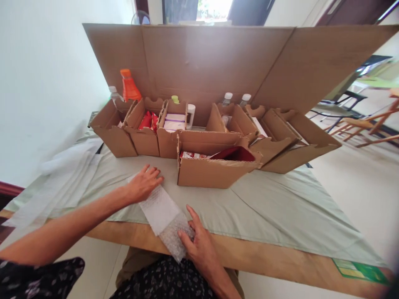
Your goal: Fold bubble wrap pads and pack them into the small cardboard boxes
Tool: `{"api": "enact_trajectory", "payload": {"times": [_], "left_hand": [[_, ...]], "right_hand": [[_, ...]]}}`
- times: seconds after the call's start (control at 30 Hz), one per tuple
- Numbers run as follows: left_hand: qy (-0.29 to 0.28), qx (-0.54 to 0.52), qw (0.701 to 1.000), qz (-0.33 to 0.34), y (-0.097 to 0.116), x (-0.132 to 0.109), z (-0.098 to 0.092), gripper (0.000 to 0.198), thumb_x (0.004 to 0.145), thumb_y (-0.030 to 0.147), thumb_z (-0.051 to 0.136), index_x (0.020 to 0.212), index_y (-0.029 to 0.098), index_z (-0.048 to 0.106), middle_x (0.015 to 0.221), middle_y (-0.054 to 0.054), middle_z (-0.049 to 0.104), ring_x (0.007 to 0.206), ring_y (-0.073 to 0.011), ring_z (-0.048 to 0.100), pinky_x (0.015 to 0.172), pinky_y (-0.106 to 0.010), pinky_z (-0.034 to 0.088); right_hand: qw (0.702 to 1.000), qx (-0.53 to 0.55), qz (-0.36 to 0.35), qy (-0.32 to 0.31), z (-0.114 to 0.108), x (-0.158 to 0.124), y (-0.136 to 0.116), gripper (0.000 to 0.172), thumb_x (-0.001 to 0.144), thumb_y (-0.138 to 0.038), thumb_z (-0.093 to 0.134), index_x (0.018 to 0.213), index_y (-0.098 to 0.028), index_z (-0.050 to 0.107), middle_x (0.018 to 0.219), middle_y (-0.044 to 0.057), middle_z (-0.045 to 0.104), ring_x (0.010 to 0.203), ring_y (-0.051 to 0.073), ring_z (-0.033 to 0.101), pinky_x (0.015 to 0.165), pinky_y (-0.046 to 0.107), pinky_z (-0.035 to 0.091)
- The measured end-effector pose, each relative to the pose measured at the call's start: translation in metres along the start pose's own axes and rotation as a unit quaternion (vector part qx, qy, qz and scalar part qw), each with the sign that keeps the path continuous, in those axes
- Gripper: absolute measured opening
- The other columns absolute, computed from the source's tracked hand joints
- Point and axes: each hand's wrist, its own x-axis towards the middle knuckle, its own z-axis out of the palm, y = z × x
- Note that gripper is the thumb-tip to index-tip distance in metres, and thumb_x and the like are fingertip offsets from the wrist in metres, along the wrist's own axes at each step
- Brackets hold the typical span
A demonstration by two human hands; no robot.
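Note:
A strip of white foam sheet with bubble wrap lies on the pale green cloth at the table's near edge. My left hand rests flat on the strip's far end, fingers spread, open. My right hand presses on the bubble-wrap end that hangs over the table edge, thumb and fingers pinching it. Just beyond the hands stands a brown cardboard box holding red packets.
A row of open cardboard boxes with packets and bottles stands in front of a tall cardboard sheet. An orange-capped bottle is at the back left. More white foam sheets lie at left. Wooden chairs stand at right.

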Motion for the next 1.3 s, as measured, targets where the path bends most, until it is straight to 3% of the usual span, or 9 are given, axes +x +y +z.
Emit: {"api": "enact_trajectory", "payload": {"times": [0.27,0.4,0.5,0.63,0.73,0.93,1.03,1.13,1.3], "left_hand": [[0.178,-0.21,0.961,0.002,0.09,-0.108,0.065,0.073,0.071,0.009,0.059,0.142,0.018,0.045,0.137,-0.016,0.059,0.128,-0.0322,0.053,0.108,-0.051,0.048],[0.247,-0.194,0.948,-0.049,0.106,-0.105,0.094,0.09,0.071,0.026,0.073,0.152,0.013,0.036,0.139,-0.021,0.061,0.128,-0.0389,0.056,0.108,-0.059,0.048],[0.332,-0.236,0.905,-0.127,0.109,-0.096,0.103,0.063,0.08,0.018,0.062,0.142,0.016,0.05,0.124,-0.016,0.072,0.117,-0.0314,0.067,0.104,-0.049,0.053],[0.353,-0.372,0.809,-0.286,0.106,-0.09,0.094,0.031,0.089,0.021,0.049,0.114,0.018,0.068,0.106,-0.01,0.077,0.097,-0.0245,0.074,0.084,-0.036,0.06],[0.333,-0.397,0.761,-0.39,0.099,-0.088,0.086,0.033,0.092,0.038,0.051,0.106,0.015,0.069,0.097,-0.011,0.077,0.091,-0.0273,0.073,0.081,-0.039,0.058],[0.288,-0.382,0.796,-0.371,0.082,-0.08,0.081,0.028,0.086,0.039,0.058,0.099,0.017,0.07,0.091,-0.009,0.076,0.086,-0.0264,0.07,0.08,-0.039,0.055],[0.267,-0.365,0.819,-0.354,0.073,-0.072,0.081,0.024,0.085,0.038,0.059,0.095,0.019,0.07,0.079,-0.005,0.073,0.075,-0.0249,0.067,0.073,-0.038,0.054],[0.266,-0.345,0.829,-0.351,0.07,-0.068,0.085,0.037,0.082,0.034,0.061,0.114,0.017,0.066,0.087,-0.007,0.073,0.083,-0.0272,0.068,0.079,-0.042,0.054],[0.379,-0.209,0.843,-0.318,0.084,-0.086,0.093,0.058,0.092,0.035,0.06,0.143,0.015,0.045,0.116,-0.015,0.067,0.107,-0.0303,0.064,0.094,-0.049,0.052]], "right_hand": [[0.99,0.125,-0.01,-0.069,-0.006,-0.002,0.002,0.058,0.085,-0.028,0.057,0.143,-0.023,0.056,0.143,0.009,0.061,0.126,0.027,0.059,0.109,0.044,0.043],[0.965,0.245,0.052,-0.076,0.007,0.006,-0.015,0.058,0.087,-0.038,0.062,0.143,-0.023,0.052,0.112,0.007,0.072,0.086,0.021,0.067,0.078,0.035,0.055],[0.949,0.3,0.037,-0.087,0.015,0.015,-0.031,0.068,0.088,-0.045,0.066,0.148,-0.022,0.043,0.093,0.003,0.071,0.073,0.016,0.064,0.07,0.031,0.054],[0.961,0.257,-0.068,-0.083,0.009,0.019,-0.035,0.073,0.09,-0.046,0.066,0.152,-0.025,0.037,0.113,0.009,0.072,0.099,0.022,0.069,0.084,0.035,0.056],[0.983,0.103,-0.146,-0.035,-0.002,0.019,-0.03,0.056,0.096,-0.033,0.059,0.149,-0.03,0.043,0.128,0.01,0.068,0.107,0.022,0.067,0.087,0.037,0.057],[0.894,-0.195,-0.401,-0.05,0.004,0.039,-0.033,0.054,0.089,-0.003,0.049,0.138,-0.024,0.055,0.14,0.009,0.063,0.138,0.028,0.048,0.108,0.049,0.046],[0.871,-0.278,-0.4,-0.061,0.012,0.054,-0.034,0.053,0.083,-0.001,0.051,0.133,-0.019,0.058,0.139,0.012,0.063,0.136,0.031,0.048,0.103,0.05,0.047],[0.866,-0.318,-0.379,-0.067,0.015,0.062,-0.03,0.049,0.082,-0.004,0.059,0.128,-0.017,0.06,0.13,0.012,0.067,0.129,0.032,0.053,0.101,0.049,0.047],[0.863,-0.345,-0.362,-0.07,0.015,0.065,-0.026,0.041,0.081,-0.008,0.067,0.12,-0.021,0.063,0.117,0.009,0.069,0.113,0.028,0.057,0.094,0.044,0.047]]}}
